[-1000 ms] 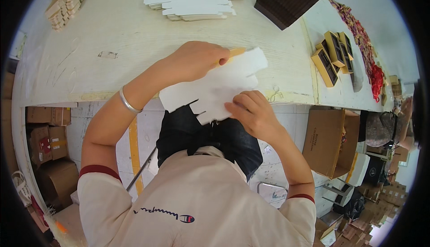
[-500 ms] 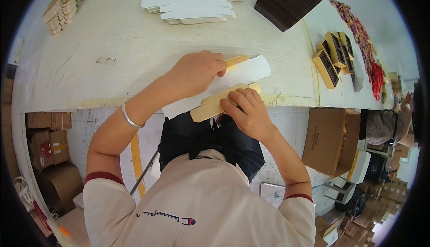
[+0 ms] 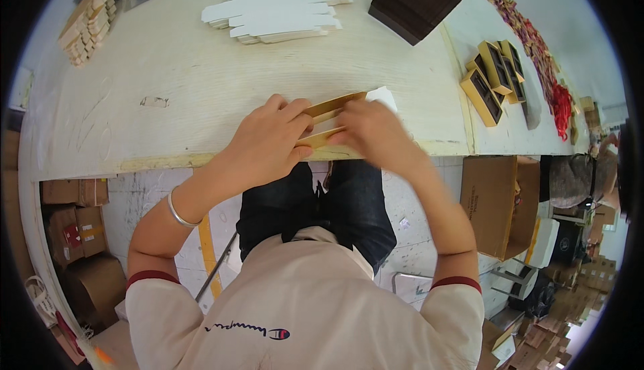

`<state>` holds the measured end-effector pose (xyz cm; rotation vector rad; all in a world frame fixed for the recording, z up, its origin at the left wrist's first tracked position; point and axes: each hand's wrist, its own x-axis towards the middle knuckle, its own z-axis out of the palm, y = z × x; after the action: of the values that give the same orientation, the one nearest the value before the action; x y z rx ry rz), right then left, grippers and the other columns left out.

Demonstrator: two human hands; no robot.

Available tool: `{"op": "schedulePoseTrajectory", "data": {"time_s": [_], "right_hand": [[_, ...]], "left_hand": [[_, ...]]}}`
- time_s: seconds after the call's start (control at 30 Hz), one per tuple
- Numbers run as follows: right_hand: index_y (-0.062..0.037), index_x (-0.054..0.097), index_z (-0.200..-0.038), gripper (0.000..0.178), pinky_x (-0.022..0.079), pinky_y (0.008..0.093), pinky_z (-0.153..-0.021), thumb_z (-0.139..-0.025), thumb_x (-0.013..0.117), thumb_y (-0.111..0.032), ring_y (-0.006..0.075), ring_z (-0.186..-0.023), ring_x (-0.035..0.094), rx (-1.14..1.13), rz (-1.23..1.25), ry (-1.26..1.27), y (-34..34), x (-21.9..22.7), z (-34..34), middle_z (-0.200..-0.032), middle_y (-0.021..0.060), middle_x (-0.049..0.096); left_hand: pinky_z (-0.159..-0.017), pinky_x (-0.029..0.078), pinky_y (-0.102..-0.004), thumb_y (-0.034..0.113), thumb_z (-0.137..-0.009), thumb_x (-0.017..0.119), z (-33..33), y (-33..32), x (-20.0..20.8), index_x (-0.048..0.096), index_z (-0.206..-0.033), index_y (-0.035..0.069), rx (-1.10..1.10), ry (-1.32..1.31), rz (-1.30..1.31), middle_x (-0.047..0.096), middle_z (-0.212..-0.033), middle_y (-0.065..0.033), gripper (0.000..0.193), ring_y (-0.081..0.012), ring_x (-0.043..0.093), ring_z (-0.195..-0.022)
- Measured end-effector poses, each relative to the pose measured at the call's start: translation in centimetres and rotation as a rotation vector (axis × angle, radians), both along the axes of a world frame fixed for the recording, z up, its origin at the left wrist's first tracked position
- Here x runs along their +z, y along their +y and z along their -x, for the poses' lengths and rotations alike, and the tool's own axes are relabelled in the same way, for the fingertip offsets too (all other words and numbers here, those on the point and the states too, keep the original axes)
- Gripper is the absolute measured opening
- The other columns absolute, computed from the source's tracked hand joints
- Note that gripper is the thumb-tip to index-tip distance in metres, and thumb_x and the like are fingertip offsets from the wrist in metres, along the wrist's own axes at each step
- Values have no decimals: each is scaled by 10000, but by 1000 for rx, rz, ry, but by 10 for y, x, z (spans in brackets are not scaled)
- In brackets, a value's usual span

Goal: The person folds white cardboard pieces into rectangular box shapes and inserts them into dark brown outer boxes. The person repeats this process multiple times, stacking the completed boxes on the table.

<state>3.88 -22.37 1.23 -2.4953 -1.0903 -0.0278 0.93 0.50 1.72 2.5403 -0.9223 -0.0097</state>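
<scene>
A small gold cardboard box (image 3: 341, 99) stands folded up into a long, narrow shape at the table's near edge, its long walls raised and its middle open upward. My left hand (image 3: 272, 138) grips its left end, thumb on the near wall and fingers on the far one. At the other end, my right hand (image 3: 377, 134) is closed over the box with curled fingertips inside; motion blurs it a little. White card (image 3: 385, 97) peeks out beyond the right hand, the remainder hidden by hands and box.
Flat white box blanks (image 3: 278, 4) lie stacked at the far middle. A dark brown box (image 3: 419, 1) stands right of them. Gold boxes with dark insides (image 3: 493, 81) are heaped at the right. Pale folded pieces (image 3: 88, 24) are piled far left. An open carton (image 3: 498, 202) sits below the right edge.
The gold card has gone from flat flaps to upright walls. My left hand has come down onto its left end; my right hand has shifted up and right onto the other end.
</scene>
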Motion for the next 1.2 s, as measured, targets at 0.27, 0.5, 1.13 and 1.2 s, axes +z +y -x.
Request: {"op": "schedulePoseTrajectory", "data": {"time_s": [0.27, 0.5, 1.13, 1.2], "right_hand": [[-82, 584, -1229, 476, 475, 391, -837, -763, 672, -33, 317, -950, 582, -94, -94, -173, -17, 18, 38, -1248, 182, 532], [-29, 613, -1072, 447, 466, 405, -871, -720, 781, -248, 336, -997, 554, 31, -356, 203, -11, -1, 46, -1174, 175, 512], [17, 550, -814, 142, 455, 314, -679, -799, 691, 18, 205, -735, 523, -166, -573, 727, 16, 8, 43, -887, 87, 534], [5, 581, -882, 154, 469, 316, -711, -778, 693, 29, 229, -791, 553, -123, -578, 665, 11, 3, 43, -958, 111, 555]], "left_hand": [[-775, 491, -366, 206, -737, 743, 9, -32, 2, 611, -887, 39, 206, -22, -80, 546, -1109, -86, 260, -270, 523, -913], [-844, 527, -371, 209, -693, 800, -2, -2, 16, 531, -1220, -38, -131, 282, 185, 270, -1466, -172, 641, -334, 488, -1192], [-627, 456, -371, 217, -703, 784, 2, -16, -20, 594, -761, 57, -91, 74, 389, 567, -699, -66, 255, -271, 566, -692], [-619, 452, -382, 198, -718, 774, 2, -17, -20, 586, -745, 56, -113, 42, 395, 567, -704, -72, 238, -279, 563, -678]]}}
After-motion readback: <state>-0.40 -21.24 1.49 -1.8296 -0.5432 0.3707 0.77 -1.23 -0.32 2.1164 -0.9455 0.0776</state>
